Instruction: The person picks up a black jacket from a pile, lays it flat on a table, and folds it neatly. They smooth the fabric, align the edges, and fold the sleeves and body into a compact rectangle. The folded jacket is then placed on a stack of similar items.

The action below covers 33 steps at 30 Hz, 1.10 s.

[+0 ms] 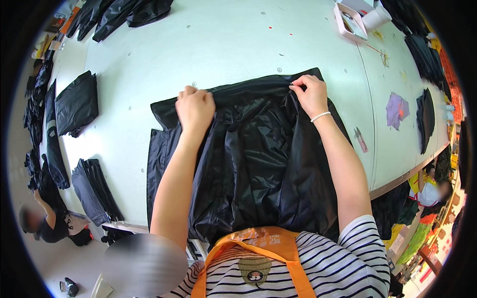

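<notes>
A shiny black jacket (263, 164) lies spread over the table's near edge, hanging toward my orange apron. Its collar band (243, 88) runs across the far end. My left hand (195, 107) is closed on the left part of this band, fingers curled down so the tips are hidden. At the band's right end my right hand (310, 94), with a white bead bracelet at the wrist, pinches the fabric edge between thumb and forefinger. The jacket's far right corner sticks out past the right fingers.
Folded black garments (77, 104) and a black stack (97, 191) lie at left. Thread snips (361, 140) and a purple cloth scrap (397, 110) are at right. A pink box (350, 22) stands far right beside a white cone (376, 17). Other people work at both sides.
</notes>
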Motion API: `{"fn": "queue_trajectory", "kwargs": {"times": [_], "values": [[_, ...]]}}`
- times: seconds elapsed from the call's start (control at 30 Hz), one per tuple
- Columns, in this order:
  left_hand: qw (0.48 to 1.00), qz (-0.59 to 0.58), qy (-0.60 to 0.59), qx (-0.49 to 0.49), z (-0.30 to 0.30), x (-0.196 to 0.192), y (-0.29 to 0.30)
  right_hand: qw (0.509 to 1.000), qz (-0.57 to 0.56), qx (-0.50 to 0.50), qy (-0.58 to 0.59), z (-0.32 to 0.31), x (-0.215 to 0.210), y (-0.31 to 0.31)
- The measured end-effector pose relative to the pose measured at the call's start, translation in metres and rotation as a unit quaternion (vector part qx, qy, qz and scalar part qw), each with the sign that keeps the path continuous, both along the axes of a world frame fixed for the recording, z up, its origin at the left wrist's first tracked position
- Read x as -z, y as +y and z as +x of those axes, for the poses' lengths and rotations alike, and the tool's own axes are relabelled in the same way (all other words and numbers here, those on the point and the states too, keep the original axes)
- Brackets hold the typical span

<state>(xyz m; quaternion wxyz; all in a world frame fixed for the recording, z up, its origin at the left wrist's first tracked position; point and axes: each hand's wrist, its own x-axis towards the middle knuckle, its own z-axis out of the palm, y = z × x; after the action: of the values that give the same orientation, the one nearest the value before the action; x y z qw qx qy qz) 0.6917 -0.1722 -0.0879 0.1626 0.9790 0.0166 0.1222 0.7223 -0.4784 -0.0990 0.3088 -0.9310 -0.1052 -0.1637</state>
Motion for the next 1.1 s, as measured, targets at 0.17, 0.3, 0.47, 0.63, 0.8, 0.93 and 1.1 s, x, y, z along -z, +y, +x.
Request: {"fn": "queue_trajectory", "kwargs": {"times": [0.17, 0.3, 0.47, 0.63, 0.8, 0.93, 1.1], "values": [[0.995, -0.029, 0.035, -0.083, -0.020, 0.015, 0.065, 0.998, -0.007, 0.048, 0.043, -0.005, 0.004, -0.008], [0.975, -0.119, -0.032, -0.186, -0.049, 0.013, 0.121, 0.992, 0.045, 0.105, 0.048, -0.035, -0.006, -0.074], [0.953, -0.187, 0.118, -0.208, -0.095, 0.043, 0.180, 0.921, -0.193, 0.265, 0.210, -0.156, 0.051, -0.268], [0.892, -0.336, 0.210, -0.219, -0.118, 0.033, 0.169, 0.944, -0.126, 0.219, 0.213, -0.194, 0.034, -0.239], [0.952, -0.284, 0.079, -0.076, -0.135, 0.013, 0.154, 0.958, -0.123, 0.213, 0.147, -0.182, 0.052, -0.240], [0.807, -0.551, 0.166, -0.134, -0.132, 0.016, 0.150, 0.938, 0.193, 0.150, 0.247, -0.153, 0.006, -0.118], [0.830, -0.468, 0.221, -0.207, -0.106, 0.027, 0.138, 0.915, 0.238, 0.004, 0.325, -0.139, -0.050, 0.063]]}}
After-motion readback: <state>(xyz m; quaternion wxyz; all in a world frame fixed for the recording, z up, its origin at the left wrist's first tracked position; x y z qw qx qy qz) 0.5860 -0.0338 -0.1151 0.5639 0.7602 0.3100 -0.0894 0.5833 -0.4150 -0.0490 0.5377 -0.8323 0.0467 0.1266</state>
